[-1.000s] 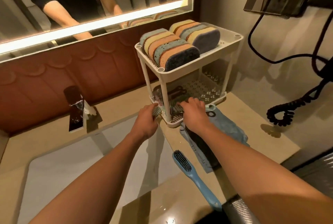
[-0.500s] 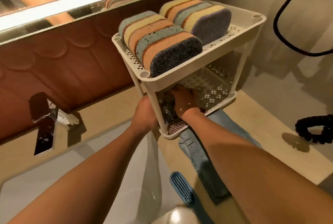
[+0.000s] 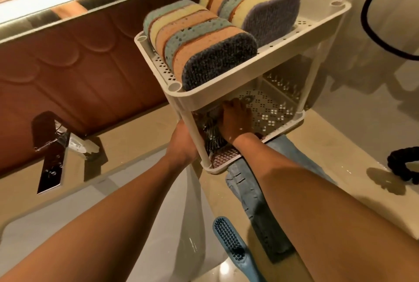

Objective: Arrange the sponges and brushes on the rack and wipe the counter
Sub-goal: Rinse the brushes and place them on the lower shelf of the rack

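Both hands reach into the lower shelf of the rack: the right hand point(image 3: 235, 120) lies knuckles-up with its fingers curled down over a dark bristly brush point(image 3: 212, 133), and whether they actually clamp it cannot be told; the left hand point(image 3: 181, 145) is at the rack's front corner post, its fingers hidden behind the post, so its grip cannot be told either.

Beige counter point(image 3: 283, 152) runs around a pale sink basin point(image 3: 127, 220), with a chrome faucet point(image 3: 53, 157) at the left. The white two-tier rack point(image 3: 229, 86), perforated on both shelves, stands on the counter beside the basin. Its top shelf carries two rows of sponges point(image 3: 199, 39) set on edge, in teal, yellow and orange layers with dark grey scouring faces. A blue cloth point(image 3: 254, 193) lies partly under the rack's front edge and under the right forearm. Near the bottom, a blue brush point(image 3: 229, 243) with dark bristles lies on the counter, just beside the cloth.
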Tool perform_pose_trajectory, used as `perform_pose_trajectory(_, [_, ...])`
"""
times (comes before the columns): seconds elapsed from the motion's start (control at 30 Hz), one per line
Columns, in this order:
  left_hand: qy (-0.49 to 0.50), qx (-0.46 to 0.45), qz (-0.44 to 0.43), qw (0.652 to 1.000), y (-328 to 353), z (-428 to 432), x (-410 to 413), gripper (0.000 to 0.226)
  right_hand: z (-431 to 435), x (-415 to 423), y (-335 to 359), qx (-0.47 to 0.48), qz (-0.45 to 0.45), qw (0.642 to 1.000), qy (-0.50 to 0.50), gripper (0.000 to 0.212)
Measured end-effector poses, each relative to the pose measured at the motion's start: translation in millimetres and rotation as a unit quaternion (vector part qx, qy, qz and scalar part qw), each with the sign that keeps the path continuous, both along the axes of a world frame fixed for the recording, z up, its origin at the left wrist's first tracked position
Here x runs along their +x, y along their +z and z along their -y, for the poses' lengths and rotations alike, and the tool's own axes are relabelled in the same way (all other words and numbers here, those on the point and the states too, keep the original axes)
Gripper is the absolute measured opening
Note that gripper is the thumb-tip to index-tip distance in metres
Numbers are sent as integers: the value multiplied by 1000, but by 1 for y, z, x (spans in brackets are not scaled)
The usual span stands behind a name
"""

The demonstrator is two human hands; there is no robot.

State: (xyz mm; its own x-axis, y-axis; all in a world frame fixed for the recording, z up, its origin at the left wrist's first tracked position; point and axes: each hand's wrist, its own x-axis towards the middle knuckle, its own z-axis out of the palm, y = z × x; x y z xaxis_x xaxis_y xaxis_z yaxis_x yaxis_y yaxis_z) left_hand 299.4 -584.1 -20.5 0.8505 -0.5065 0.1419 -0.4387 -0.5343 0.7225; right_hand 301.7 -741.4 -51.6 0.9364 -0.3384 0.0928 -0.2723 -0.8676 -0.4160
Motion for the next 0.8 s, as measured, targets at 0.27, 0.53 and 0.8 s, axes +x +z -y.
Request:
perform_pose_trajectory(0.27, [-30, 17, 9, 999, 2, -2, -3, 49, 1, -1, -1, -16, -26, 999, 44, 37])
perform_pose_trajectory(0.53, [-43, -17, 8, 999, 15, 0, -4, 37, 6, -7, 3, 39, -25, 997, 66, 41])
perform_pose_trajectory(0.8, [36, -13, -56, 998, 23, 4, 8, 20, -5, -21, 22, 187, -7, 981, 60, 28])
